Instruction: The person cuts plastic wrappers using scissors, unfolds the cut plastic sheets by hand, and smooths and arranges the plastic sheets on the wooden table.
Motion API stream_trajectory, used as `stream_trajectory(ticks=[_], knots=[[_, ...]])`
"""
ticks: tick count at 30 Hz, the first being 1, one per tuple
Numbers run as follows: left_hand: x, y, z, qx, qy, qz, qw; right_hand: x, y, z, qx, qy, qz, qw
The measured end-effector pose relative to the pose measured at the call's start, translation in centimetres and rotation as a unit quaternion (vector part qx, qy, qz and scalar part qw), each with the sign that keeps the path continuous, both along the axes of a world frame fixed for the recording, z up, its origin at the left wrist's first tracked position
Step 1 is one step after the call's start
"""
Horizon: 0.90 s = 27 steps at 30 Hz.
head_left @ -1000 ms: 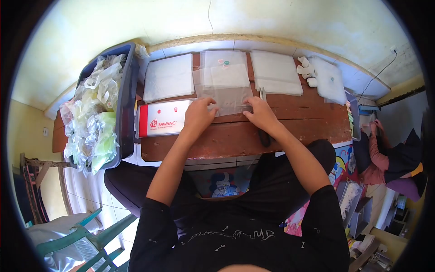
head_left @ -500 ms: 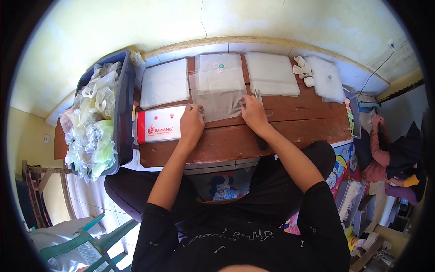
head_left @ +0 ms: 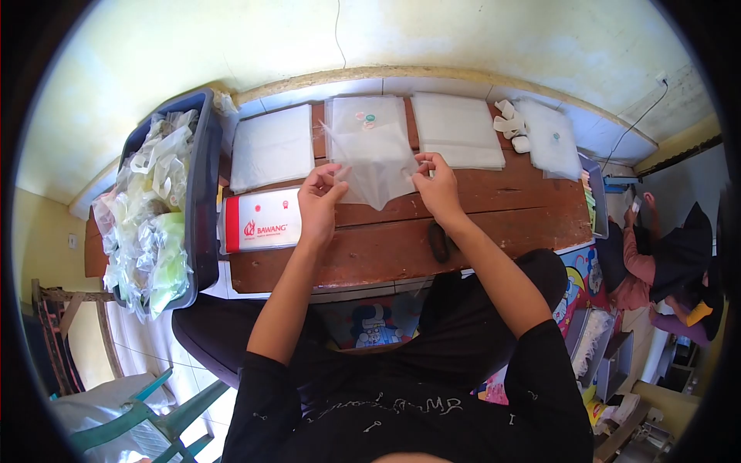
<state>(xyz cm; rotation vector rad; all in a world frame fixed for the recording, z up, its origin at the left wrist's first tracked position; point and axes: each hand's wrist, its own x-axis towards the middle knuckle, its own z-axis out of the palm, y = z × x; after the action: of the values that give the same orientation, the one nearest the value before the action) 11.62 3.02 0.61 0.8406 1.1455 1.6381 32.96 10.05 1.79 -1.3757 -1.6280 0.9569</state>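
Note:
A clear plastic bag (head_left: 376, 185) is stretched between my two hands, its lower edge sagging to a point above the wooden table. My left hand (head_left: 319, 202) pinches its left side with thumb and fingers. On the right, my right hand (head_left: 437, 185) grips the other side. Behind the held bag lies a stack of clear bags (head_left: 370, 139) with small green and red prints. Close to my left hand is a red and white pack marked BAWANG (head_left: 266, 220). A dark handle (head_left: 438, 243) lies beside my right forearm.
Further stacks of clear plastic lie at left (head_left: 272, 147), at right (head_left: 457, 127) and at far right (head_left: 549, 139), beside white rolls (head_left: 509, 123). A dark tub (head_left: 204, 193) of plastic bags stands left of the table (head_left: 494, 220). Another person (head_left: 656, 258) sits at right.
Both hands have lifted the near edge of the clear bag off the table, so it now bunches and sags between them. The dark handle shows more fully beside my right forearm.

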Motion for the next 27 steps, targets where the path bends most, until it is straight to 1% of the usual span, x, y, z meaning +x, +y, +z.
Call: stream_trajectory(ticks=[1, 2, 3, 5, 6, 8, 9, 11, 12, 13, 14, 15, 16, 18, 19, 20, 21, 22, 23, 24, 25, 26, 27], knots=[[0.1, 0.2, 0.3, 0.020, -0.064, 0.003, 0.998, 0.2, 0.3, -0.8, -0.066, 0.090, -0.018, 0.994], [0.4, 0.2, 0.5, 0.013, -0.097, -0.004, 0.995, 0.5, 0.6, -1.4, -0.130, 0.180, -0.036, 0.974], [0.7, 0.5, 0.5, 0.013, -0.097, -0.008, 0.995, 0.7, 0.6, -1.4, -0.129, 0.181, -0.040, 0.974], [1.2, 0.9, 0.5, 0.018, -0.133, -0.029, 0.990, 1.2, 0.6, -1.3, -0.228, 0.254, -0.041, 0.939], [1.5, 1.3, 0.4, 0.020, -0.133, -0.031, 0.991, 1.5, 0.9, -1.2, -0.226, 0.255, -0.042, 0.939], [2.3, 2.8, 0.4, 0.008, -0.158, -0.048, 0.986, 2.5, 2.0, -0.5, -0.281, 0.265, 0.036, 0.922], [2.8, 3.7, 0.9, 0.009, -0.158, -0.052, 0.986, 3.2, 3.0, 0.0, -0.278, 0.265, 0.033, 0.922], [3.8, 6.2, 2.3, 0.004, -0.123, -0.066, 0.990, 4.8, 5.5, 1.7, -0.185, 0.195, 0.072, 0.961], [4.3, 8.0, 2.4, 0.045, -0.120, -0.069, 0.989, 5.8, 6.8, 2.5, -0.126, 0.192, 0.070, 0.971], [5.0, 9.8, 3.0, 0.044, -0.121, -0.074, 0.989, 7.0, 8.0, 3.5, -0.066, 0.188, 0.068, 0.977], [5.7, 11.6, 4.0, 0.075, -0.067, -0.073, 0.992, 8.2, 9.1, 4.6, -0.064, 0.188, 0.064, 0.978], [6.4, 12.9, 5.0, 0.107, -0.013, -0.070, 0.992, 9.4, 10.1, 5.7, 0.013, 0.140, 0.053, 0.989], [7.2, 13.7, 6.1, 0.109, -0.012, -0.073, 0.991, 10.4, 11.0, 6.4, 0.090, 0.090, 0.043, 0.991], [8.6, 14.8, 7.3, 0.111, 0.051, -0.081, 0.989, 12.4, 12.1, 6.8, 0.096, 0.104, 0.015, 0.990], [9.1, 15.1, 6.8, 0.109, 0.051, -0.085, 0.989, 13.2, 12.3, 6.6, 0.100, 0.117, -0.010, 0.988], [9.7, 15.3, 6.0, 0.073, 0.108, -0.072, 0.989, 13.7, 12.2, 6.0, 0.065, 0.112, -0.037, 0.991], [10.4, 15.7, 4.8, 0.039, 0.164, -0.060, 0.984, 14.5, 12.6, 4.6, 0.065, 0.111, -0.045, 0.991], [10.9, 16.0, 3.2, 0.015, 0.176, -0.064, 0.982, 15.3, 13.4, 2.3, 0.057, 0.093, -0.039, 0.993], [11.3, 16.1, 1.8, 0.016, 0.176, -0.071, 0.982, 16.1, 14.0, 0.1, 0.047, 0.075, -0.032, 0.996], [11.5, 16.1, 0.5, -0.028, 0.250, -0.066, 0.966, 16.6, 14.5, -1.4, 0.064, -0.008, -0.036, 0.997], [11.7, 16.1, -0.1, -0.069, 0.322, -0.058, 0.942, 16.9, 14.5, -1.6, 0.064, -0.009, -0.040, 0.997], [11.9, 16.1, -0.8, -0.069, 0.322, -0.062, 0.942, 17.0, 14.3, -2.1, 0.038, -0.025, -0.051, 0.998], [12.1, 15.9, -1.2, -0.083, 0.366, -0.053, 0.926, 17.0, 14.1, -2.2, 0.012, -0.040, -0.061, 0.997]])
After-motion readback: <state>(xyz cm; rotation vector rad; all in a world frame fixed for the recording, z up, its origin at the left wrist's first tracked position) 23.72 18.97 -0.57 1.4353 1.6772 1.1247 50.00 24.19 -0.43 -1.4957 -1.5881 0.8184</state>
